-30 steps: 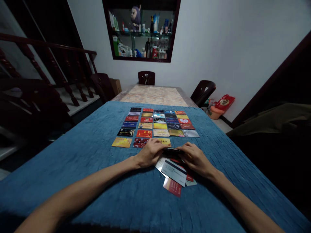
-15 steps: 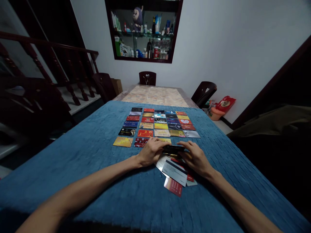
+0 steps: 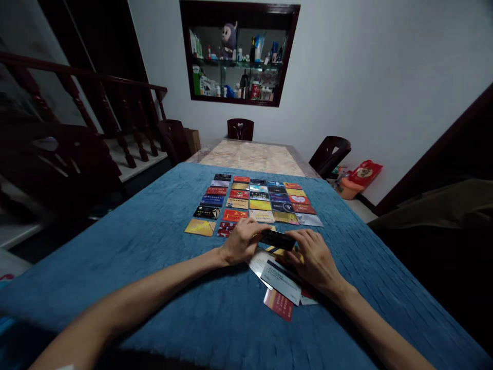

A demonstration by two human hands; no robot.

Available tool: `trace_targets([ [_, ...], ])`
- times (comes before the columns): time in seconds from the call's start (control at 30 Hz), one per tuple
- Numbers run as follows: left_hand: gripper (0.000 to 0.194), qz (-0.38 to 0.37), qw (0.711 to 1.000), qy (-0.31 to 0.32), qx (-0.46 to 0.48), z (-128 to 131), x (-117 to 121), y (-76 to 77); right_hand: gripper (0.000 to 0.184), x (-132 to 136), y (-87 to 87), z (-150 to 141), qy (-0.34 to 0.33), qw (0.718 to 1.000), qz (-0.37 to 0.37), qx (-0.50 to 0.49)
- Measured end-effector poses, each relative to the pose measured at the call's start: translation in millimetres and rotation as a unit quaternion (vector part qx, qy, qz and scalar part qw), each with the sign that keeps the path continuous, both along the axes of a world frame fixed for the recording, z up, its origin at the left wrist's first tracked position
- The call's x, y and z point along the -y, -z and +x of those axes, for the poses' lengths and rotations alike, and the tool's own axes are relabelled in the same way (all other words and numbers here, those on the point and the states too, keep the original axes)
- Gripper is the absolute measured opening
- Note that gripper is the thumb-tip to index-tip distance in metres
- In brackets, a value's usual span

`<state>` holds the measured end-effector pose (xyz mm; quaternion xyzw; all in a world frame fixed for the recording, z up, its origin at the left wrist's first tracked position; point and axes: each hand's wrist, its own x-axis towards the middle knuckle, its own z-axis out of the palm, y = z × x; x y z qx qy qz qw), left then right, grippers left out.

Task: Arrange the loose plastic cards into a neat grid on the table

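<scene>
Between my two hands a black card (image 3: 278, 239) is held up, tilted, by its two short ends. My left hand (image 3: 242, 241) pinches its left end, and my right hand (image 3: 314, 257) grips the right end. Beneath them lies a loose pile of cards, with a white card with a dark stripe (image 3: 281, 281) on top and a red and tan card (image 3: 279, 305) at the near edge. Beyond my hands several cards lie in rows, among them a yellow card (image 3: 200, 227) and a white card (image 3: 309, 220). A dark red patterned card (image 3: 224, 229) is partly hidden by my left hand.
A blue cloth (image 3: 154, 231) covers the near part of the table; its far part is a patterned top (image 3: 254, 156). Dark wooden chairs (image 3: 330, 154) stand around it. A wall cabinet (image 3: 239, 56) holds bottles and a plush toy. A red bag (image 3: 365, 174) rests by an orange bin.
The view has shifted, so the scene sits slightly lower and to the right. Both hands keep hold of the black card, and a yellow striped card shows beneath it.
</scene>
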<state>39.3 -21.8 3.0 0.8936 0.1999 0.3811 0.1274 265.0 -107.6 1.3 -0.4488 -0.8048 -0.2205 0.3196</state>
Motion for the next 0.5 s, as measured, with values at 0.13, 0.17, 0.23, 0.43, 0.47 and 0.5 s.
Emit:
trace_targets([
  [0.13, 0.037, 0.01, 1.0, 0.015, 0.025, -1.0, 0.3, -1.8, 0.029, 0.6, -2.7, -3.5, 0.019, 0.999, 0.031, 0.018],
  [0.17, 0.037, 0.011, 0.999, 0.017, 0.03, -1.1, 0.5, -2.4, 0.029, 0.8, -3.2, -4.1, 0.022, 0.999, 0.037, 0.023],
  [0.23, 0.037, 0.013, 0.999, 0.017, 0.034, -1.2, 1.0, -3.4, 0.029, 1.2, -4.0, -5.2, 0.029, 0.998, 0.046, 0.032],
  [0.43, 0.039, 0.013, 0.999, 0.007, 0.035, -1.9, 1.9, -6.7, 0.029, 1.1, -4.6, -7.2, 0.05, 0.996, 0.07, 0.038],
  [0.47, 0.04, 0.011, 1.0, 0.002, 0.029, -2.2, 2.1, -7.6, 0.03, 1.1, -5.0, -7.6, 0.052, 0.995, 0.073, 0.039],
  [0.5, 0.04, 0.009, 1.0, -0.002, 0.024, -2.7, 2.1, -8.4, 0.03, 1.2, -5.6, -8.0, 0.054, 0.995, 0.076, 0.04],
])
